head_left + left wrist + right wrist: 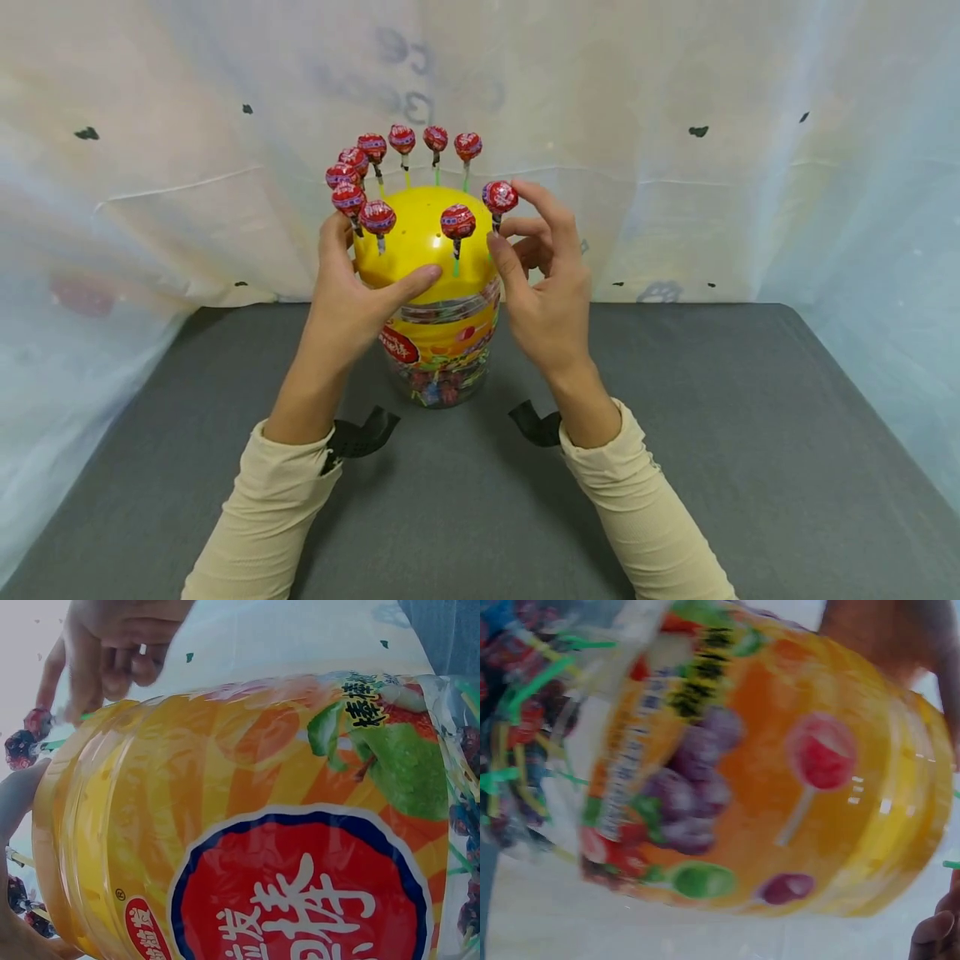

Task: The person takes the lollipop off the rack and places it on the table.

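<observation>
A clear candy jar [450, 342] with a fruit-printed label stands upright, topped by a domed yellow lid [420, 212]. Red-wrapped lollipops [402, 138] are stuck by their sticks around the lid, heads up, in a ring. My left hand [345, 304] grips the lid's left side, thumb across the front and fingers partly hidden behind. At the right rim, my right hand [551, 283] pinches a lollipop [500, 197] below its head, index finger touching the wrapper. Another lollipop [458, 222] stands on the lid's front, between my two hands. In the left wrist view the jar's label [225, 765] fills most of the picture.
The jar stands on a grey table [690, 467]. Behind hangs a pale curtain [637, 83] with dark specks and faint lettering. More wrapped lollipops [525, 720] with green and yellow sticks lie inside the jar. Black straps [367, 433] stick out at both wrists.
</observation>
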Demonstrator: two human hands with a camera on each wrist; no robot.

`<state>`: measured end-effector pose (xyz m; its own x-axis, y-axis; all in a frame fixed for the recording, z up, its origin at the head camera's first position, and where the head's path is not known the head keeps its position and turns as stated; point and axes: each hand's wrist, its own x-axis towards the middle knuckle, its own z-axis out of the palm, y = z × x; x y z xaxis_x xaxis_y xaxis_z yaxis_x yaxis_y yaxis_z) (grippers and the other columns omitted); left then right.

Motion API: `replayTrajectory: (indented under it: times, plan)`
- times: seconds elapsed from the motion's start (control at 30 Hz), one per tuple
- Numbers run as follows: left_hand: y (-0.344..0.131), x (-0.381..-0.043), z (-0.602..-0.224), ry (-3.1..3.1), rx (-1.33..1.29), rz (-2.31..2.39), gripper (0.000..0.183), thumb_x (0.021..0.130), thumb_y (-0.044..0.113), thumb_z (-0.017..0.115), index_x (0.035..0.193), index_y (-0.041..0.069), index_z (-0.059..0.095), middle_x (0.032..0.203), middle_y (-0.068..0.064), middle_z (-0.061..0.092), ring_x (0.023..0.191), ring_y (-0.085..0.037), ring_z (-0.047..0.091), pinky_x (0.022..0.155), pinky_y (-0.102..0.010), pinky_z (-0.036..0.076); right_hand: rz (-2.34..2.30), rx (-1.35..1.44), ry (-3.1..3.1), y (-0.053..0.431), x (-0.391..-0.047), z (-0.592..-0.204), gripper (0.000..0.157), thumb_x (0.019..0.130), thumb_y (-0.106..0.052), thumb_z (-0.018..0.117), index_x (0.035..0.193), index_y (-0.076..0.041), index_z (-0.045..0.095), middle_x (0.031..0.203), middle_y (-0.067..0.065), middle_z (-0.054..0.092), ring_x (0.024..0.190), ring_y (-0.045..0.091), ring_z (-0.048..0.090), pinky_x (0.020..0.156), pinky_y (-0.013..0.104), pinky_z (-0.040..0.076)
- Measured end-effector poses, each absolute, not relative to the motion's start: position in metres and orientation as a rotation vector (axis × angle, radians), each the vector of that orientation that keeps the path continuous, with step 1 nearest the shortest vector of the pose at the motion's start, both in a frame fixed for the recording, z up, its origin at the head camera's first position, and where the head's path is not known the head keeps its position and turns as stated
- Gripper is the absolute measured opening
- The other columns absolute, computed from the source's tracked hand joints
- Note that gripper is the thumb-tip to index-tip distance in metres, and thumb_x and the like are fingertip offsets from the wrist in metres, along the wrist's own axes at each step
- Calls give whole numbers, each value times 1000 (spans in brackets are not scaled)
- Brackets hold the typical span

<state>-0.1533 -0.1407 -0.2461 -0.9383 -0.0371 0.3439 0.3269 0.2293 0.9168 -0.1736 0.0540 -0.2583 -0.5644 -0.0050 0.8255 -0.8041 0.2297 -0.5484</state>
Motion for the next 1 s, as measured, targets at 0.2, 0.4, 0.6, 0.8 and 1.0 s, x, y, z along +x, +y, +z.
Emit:
replayTrajectory:
  times: [0.2,0.4,0.6,0.8,1.0]
  plan:
    - [-139,-153,-246,-2225,-276,-1763,88,84,26,79,150,17,21,148,-5,30,127,-22,43,106,-50,47,1380,734,-1828,65,-167,-254,50,97,-10,64,144,-10,45,99,15,63,72,16,56,68,22,48]
    - [-142,-154,-247,-2240,-260,-1757,89,84,27,79,150,18,20,150,-3,26,128,-23,41,107,-50,47,1333,665,-1990,77,-158,-261,47,99,-15,62,144,-16,48,98,10,65,71,13,55,64,22,47]
    - [-142,-156,-245,-2236,-253,-1760,90,83,28,79,151,21,20,150,-1,25,129,-21,39,108,-49,46,1303,561,-2177,106,-156,-272,62,100,-15,59,154,-31,33,108,10,61,77,17,64,69,19,51]
    - [-142,-155,-246,-2227,-243,-1759,89,83,29,80,150,21,21,149,-1,27,129,-20,39,108,-49,46,1276,472,-2358,135,-152,-288,62,100,-12,59,153,-28,32,109,10,61,83,18,67,74,23,53]
    - [-141,-155,-247,-2217,-253,-1764,89,84,29,79,150,22,20,148,-2,29,128,-20,39,107,-50,46,1163,502,-2603,149,-159,-305,57,98,-14,62,149,-18,37,105,8,66,86,20,68,76,38,54]
